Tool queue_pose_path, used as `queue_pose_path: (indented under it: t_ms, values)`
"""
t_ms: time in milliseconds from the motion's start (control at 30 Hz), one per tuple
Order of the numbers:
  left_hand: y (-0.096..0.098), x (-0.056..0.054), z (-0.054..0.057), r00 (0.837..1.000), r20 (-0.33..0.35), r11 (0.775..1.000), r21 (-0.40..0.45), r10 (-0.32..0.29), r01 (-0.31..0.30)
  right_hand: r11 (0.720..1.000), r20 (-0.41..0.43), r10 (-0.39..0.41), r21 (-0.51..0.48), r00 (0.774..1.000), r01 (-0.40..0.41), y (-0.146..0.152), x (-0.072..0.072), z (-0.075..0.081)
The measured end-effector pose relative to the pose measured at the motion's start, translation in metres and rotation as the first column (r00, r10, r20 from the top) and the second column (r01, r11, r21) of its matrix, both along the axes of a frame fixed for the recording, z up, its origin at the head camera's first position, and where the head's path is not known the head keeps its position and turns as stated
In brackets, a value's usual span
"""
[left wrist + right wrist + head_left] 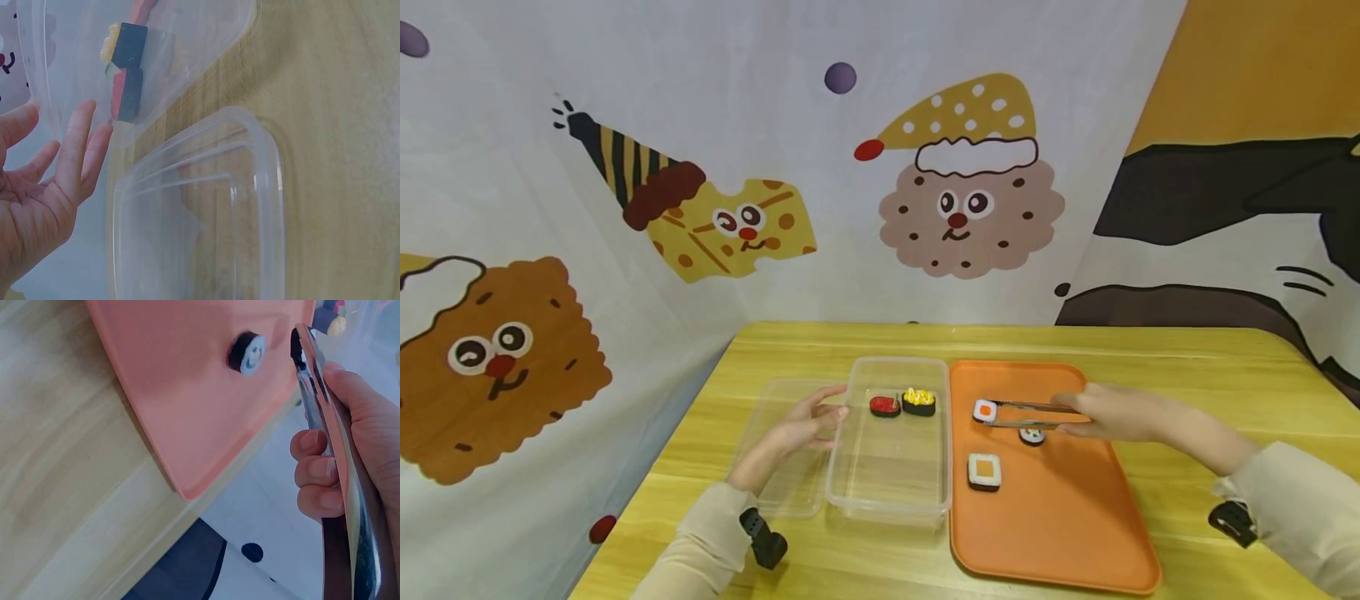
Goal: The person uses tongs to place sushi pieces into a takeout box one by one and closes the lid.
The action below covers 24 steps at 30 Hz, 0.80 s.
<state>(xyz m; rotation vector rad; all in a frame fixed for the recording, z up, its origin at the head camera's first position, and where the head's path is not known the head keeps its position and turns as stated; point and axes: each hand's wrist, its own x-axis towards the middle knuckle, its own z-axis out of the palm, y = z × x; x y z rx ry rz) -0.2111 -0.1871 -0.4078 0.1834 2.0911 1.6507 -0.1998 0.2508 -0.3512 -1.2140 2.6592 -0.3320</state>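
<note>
My right hand (1112, 412) grips metal tongs (340, 444) above the orange tray (1052, 525). At the tong tips is a small sushi roll (985, 411) with an orange centre. Below the tongs lies a round sushi roll (1032, 437), and nearer to me a squarish one (984, 472) with a yellow-orange middle. My left hand (801, 429) is at the left wall of a clear plastic box (898, 505), fingers extended and spread. Inside the box, a red-topped sushi (884, 406) and a yellow-topped sushi (919, 402) sit side by side toward the far end.
A clear lid (793, 500) lies on the wooden table (865, 567) left of the box, partly beneath my left forearm in the head view. Tray and box stand edge to edge. A cartoon-printed cloth (842, 250) hangs behind the table.
</note>
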Motion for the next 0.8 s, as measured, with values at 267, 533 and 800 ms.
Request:
queue_pose_path:
  t_ms: [267, 533, 800]
  values:
    - [0.0, -0.001, -0.001, 1.0, 0.003, 1.0, -0.015, 0.006, -0.006, 0.999, -0.057, -0.032, 0.023, 0.998, 0.033, 0.006, -0.006, 0.014]
    - [-0.002, -0.001, -0.002, 1.0, -0.005, 1.0, -0.012, -0.006, 0.006, 0.996, -0.135, -0.066, 0.048, 0.989, 0.073, 0.001, -0.01, 0.032]
    - [-0.002, -0.001, -0.002, 1.0, -0.01, 1.0, 0.003, -0.022, 0.022, 0.997, -0.232, -0.056, 0.037, 0.971, 0.067, -0.011, -0.015, 0.041]
